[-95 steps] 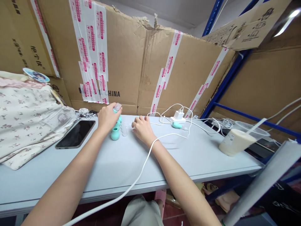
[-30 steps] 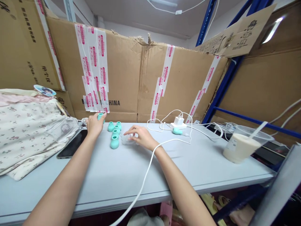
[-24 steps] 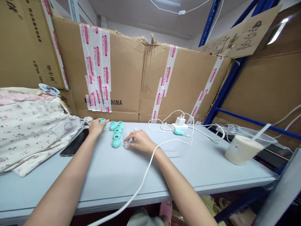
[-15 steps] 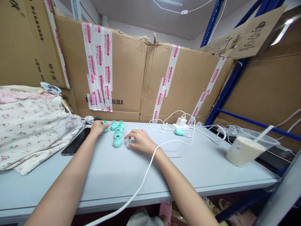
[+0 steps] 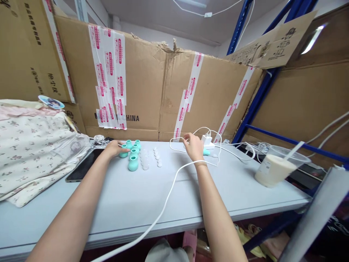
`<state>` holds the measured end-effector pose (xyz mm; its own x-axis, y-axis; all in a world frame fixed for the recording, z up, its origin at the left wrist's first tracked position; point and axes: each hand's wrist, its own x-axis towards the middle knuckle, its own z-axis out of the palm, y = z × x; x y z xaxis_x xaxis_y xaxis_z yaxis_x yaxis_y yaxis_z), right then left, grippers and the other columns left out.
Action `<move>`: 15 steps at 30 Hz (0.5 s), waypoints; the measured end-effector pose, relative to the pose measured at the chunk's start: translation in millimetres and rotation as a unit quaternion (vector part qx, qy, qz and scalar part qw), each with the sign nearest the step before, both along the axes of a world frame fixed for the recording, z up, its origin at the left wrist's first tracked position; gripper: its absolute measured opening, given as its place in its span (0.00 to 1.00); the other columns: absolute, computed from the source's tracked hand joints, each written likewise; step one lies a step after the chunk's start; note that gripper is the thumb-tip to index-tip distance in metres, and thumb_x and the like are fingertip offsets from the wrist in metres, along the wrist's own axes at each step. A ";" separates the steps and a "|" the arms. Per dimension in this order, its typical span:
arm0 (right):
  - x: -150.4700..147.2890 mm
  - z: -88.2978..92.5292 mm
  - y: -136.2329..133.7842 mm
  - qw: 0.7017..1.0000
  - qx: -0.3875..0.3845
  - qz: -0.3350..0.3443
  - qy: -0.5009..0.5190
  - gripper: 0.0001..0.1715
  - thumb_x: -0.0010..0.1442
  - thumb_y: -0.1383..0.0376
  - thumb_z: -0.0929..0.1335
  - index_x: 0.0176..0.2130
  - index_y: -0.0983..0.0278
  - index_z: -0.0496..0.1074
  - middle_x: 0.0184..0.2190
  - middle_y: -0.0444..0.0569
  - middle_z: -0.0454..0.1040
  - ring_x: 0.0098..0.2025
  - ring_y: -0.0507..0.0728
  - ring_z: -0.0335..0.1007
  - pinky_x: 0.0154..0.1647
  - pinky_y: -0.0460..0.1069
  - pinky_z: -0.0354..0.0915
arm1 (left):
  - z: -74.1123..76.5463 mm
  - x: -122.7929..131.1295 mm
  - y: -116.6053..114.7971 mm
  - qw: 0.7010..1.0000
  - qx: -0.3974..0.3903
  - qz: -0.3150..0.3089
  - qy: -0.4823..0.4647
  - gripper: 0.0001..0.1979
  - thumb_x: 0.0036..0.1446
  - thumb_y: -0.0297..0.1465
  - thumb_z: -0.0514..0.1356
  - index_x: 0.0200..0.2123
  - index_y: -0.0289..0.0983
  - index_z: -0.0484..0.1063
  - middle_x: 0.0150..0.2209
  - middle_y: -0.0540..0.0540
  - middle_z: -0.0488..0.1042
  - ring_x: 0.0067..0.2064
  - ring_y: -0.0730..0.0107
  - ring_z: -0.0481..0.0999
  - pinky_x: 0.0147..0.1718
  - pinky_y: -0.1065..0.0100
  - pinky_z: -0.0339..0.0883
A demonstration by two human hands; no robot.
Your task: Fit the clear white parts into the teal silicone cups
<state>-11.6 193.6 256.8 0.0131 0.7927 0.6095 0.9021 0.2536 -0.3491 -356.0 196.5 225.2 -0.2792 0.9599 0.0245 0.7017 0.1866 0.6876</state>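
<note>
Several small teal bottle-shaped pieces point(image 5: 133, 163) stand in a cluster on the pale table point(image 5: 136, 203). My left hand point(image 5: 112, 149) rests at the cluster's left side, its fingers closed on one teal piece point(image 5: 124, 151) that stands on the table. Two short rows of small clear caps point(image 5: 145, 161) lie just right of the cluster. My right hand point(image 5: 194, 146) is further right, fingers stretched out over a loop of white cable beside a white charger point(image 5: 207, 140). A teal device point(image 5: 206, 152) lies just behind that hand.
A dark phone point(image 5: 81, 169) and folded floral cloth point(image 5: 29, 145) lie at the left. A taped cardboard wall point(image 5: 163, 91) closes the back. A cup of milky drink with a straw point(image 5: 274, 170) stands right, by a blue rack point(image 5: 249, 105). A white cable point(image 5: 166, 198) hangs over the front edge.
My right hand left the clear caps and moved right to the charger and cable. My left hand stayed on the teal piece it set down at the left of the cluster.
</note>
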 end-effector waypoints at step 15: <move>63.8 -51.1 19.9 0.944 -0.173 -0.270 -0.074 0.20 0.57 0.74 0.57 0.48 0.71 0.67 0.45 0.61 0.67 0.50 0.65 0.58 0.46 0.57 0.51 | -2.9 -0.4 -1.0 0.999 0.005 -0.013 -0.052 0.39 0.23 0.41 0.67 0.44 0.31 0.66 0.32 0.46 0.68 0.32 0.66 0.69 0.28 0.69 0.60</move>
